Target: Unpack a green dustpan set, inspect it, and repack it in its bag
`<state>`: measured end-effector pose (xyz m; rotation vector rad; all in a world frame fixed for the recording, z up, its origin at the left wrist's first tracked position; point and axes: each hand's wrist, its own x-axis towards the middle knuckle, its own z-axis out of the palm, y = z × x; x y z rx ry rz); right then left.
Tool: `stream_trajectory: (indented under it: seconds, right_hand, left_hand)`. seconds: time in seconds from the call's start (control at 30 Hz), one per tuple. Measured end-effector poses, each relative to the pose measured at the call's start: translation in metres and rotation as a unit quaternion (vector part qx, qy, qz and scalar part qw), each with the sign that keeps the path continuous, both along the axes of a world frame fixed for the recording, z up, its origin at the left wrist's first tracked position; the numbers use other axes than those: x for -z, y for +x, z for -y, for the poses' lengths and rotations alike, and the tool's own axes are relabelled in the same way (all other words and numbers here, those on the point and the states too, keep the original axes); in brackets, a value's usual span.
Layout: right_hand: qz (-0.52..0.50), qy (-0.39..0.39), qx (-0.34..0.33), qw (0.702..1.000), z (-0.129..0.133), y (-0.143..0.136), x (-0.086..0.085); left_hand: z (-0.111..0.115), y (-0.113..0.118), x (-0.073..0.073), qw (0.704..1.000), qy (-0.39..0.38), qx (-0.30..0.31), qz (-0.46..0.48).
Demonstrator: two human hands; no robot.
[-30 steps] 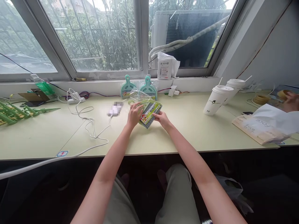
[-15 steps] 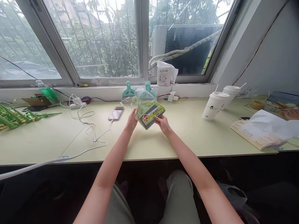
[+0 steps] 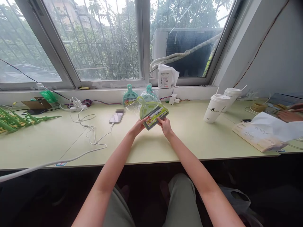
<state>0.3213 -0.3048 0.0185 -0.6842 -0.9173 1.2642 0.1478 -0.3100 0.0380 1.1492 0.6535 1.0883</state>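
Observation:
Between my hands, above the table (image 3: pixel 189 142), is a light green mini dustpan and brush set (image 3: pixel 153 112) in clear plastic wrap, its handle tilted up to the left. A printed label crosses its front and dark bristles show along the lower edge. My left hand (image 3: pixel 139 126) grips the lower left edge, thumb on the label. My right hand (image 3: pixel 165 125) pinches the lower right edge, thumb also in front. Behind it, against the wall below the window, stand teal dustpan sets (image 3: pixel 129 94), partly covered by the green one.
White cables (image 3: pixel 94 138) and a blurred-out device (image 3: pixel 117 116) lie to the left, near green plastic pieces (image 3: pixel 14 119). Two lidded cups (image 3: pixel 216 108) and a tissue pack (image 3: pixel 258 135) stand right. Another person's hand (image 3: pixel 290 115) shows at the far right. A packet (image 3: pixel 165 76) sits on the sill.
My left hand has moved from the set's left side to its lower left edge, with the thumb now over the label. My right hand keeps its hold.

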Motion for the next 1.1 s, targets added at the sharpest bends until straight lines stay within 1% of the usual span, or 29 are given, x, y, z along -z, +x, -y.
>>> stream_trajectory:
  seconds: [0.13,0.2,0.3,0.37,0.57,0.6,0.73,0.8,0.87,1.0,1.1]
  right_hand:
    - [0.010,0.001,0.026,1.000,0.000,0.000,-0.001]
    - [0.015,0.001,0.019,1.000,0.001,-0.001,-0.002]
    - [0.028,0.000,-0.002,1.000,0.001,-0.001,-0.004]
    - [0.030,-0.002,-0.005,1.000,0.002,0.000,-0.005]
    - [0.017,-0.007,0.027,0.999,0.003,0.003,-0.009]
    - [0.019,-0.005,0.027,0.999,0.003,0.003,-0.009]
    - [0.040,0.000,0.011,0.999,0.004,0.002,-0.012]
    - [0.048,0.000,-0.001,0.999,0.004,0.004,-0.013]
    - [0.047,-0.005,-0.013,0.999,0.004,0.009,-0.016]
    - [0.046,-0.024,-0.043,0.998,0.004,0.021,-0.024]
    - [0.045,-0.024,-0.050,0.997,0.004,0.027,-0.029]
  left_hand:
    - [0.000,0.004,0.003,1.000,-0.008,0.011,0.008]
    - [0.000,0.004,0.002,1.000,0.002,-0.007,0.021]
    - [0.001,0.003,-0.001,0.998,0.011,-0.054,0.034]
    - [0.001,0.002,-0.001,0.997,0.010,-0.062,0.038]
    - [0.002,0.007,0.002,0.999,-0.003,0.020,0.031]
    - [0.002,0.007,0.002,0.999,-0.003,0.019,0.032]
    - [0.001,0.006,-0.001,0.999,0.000,-0.027,0.044]
    - [0.001,0.005,-0.002,0.998,-0.003,-0.040,0.040]
    - [0.002,0.005,-0.003,0.999,-0.009,-0.033,0.031]
    - [0.005,0.006,-0.003,1.000,-0.012,0.010,0.011]
    - [0.006,0.007,-0.004,1.000,-0.003,0.006,0.007]
